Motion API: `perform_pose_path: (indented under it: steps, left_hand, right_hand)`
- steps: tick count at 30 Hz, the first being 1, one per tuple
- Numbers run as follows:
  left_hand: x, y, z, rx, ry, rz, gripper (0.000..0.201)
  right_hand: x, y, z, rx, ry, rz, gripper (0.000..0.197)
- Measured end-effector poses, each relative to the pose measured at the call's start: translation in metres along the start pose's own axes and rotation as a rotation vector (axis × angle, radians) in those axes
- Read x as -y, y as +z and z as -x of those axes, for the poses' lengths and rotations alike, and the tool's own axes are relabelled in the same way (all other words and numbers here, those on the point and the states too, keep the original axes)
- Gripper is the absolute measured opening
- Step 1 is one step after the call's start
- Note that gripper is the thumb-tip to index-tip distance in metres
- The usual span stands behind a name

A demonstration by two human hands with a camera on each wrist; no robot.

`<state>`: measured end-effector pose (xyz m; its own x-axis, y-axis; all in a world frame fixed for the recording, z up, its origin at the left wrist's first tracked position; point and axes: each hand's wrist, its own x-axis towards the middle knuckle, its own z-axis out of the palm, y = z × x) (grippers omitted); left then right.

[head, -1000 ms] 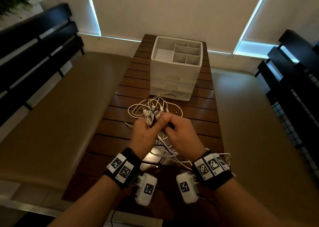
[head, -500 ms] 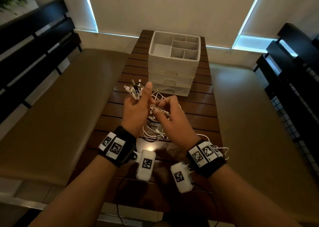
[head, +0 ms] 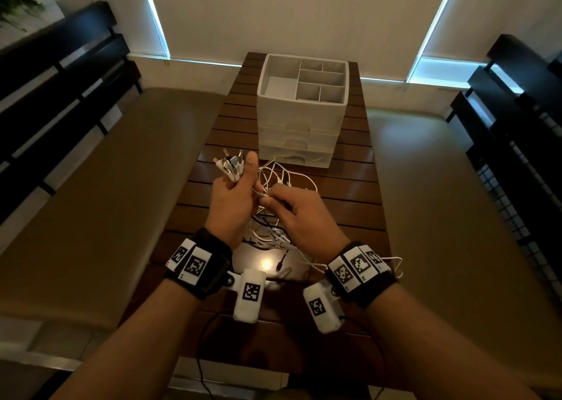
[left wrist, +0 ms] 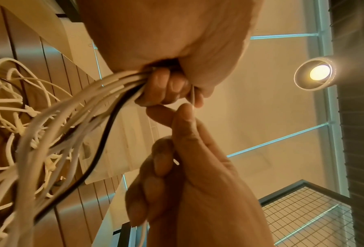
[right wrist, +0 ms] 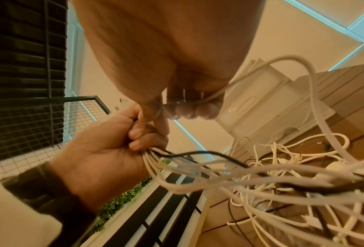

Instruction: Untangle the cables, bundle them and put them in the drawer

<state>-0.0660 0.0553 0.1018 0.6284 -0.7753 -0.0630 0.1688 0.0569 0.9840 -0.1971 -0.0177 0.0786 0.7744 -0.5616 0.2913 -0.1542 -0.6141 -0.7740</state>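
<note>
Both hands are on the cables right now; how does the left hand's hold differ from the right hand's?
The left hand grips a whole bunch of white cables plus one black cable in its fist, plug ends fanned out above it; the right hand pinches one thin white cable. The left sits higher, thumb upright; the right sits lower, fingers curled. Both are raised off the dark slatted wooden table.

Slatted wooden table [head: 343, 205], white drawer unit [head: 299, 132], tangled cables [head: 292, 183]
</note>
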Motion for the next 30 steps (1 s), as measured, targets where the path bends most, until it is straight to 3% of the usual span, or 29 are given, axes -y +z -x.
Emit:
perform_pose_path:
  steps: [4,8,15,21,24,26,30]
  left_hand:
    - [-0.004,0.006,-0.003,0.042,0.028,0.09,0.058]
    - [-0.006,-0.003,-0.009,0.169,-0.043,0.356,0.059]
    - [0.002,-0.015,-0.018,0.098,-0.134,0.337,0.055]
    - [-0.003,-0.048,-0.031,0.032,-0.169,0.352,0.054]
    - [0.004,-0.046,-0.026,0.054,-0.176,0.302,0.051]
    - [0.004,-0.043,-0.024,0.063,-0.168,0.293,0.05]
    - [-0.002,-0.05,-0.024,0.049,-0.156,0.28,0.053]
  right_hand:
    - [-0.006,0.009,0.004,0.0,0.044,0.001,0.026]
    - [-0.025,0.011,0.011,-0.019,0.086,0.081,0.031]
    - [-0.053,-0.019,0.019,0.122,0.08,0.214,0.044]
    - [-0.106,-0.065,0.046,0.404,0.427,0.66,0.073]
    - [-0.116,-0.056,0.05,0.574,0.572,0.704,0.072]
    - [-0.116,-0.056,0.044,0.608,0.609,0.678,0.072]
    - [-0.116,-0.066,0.046,0.564,0.727,0.751,0.096]
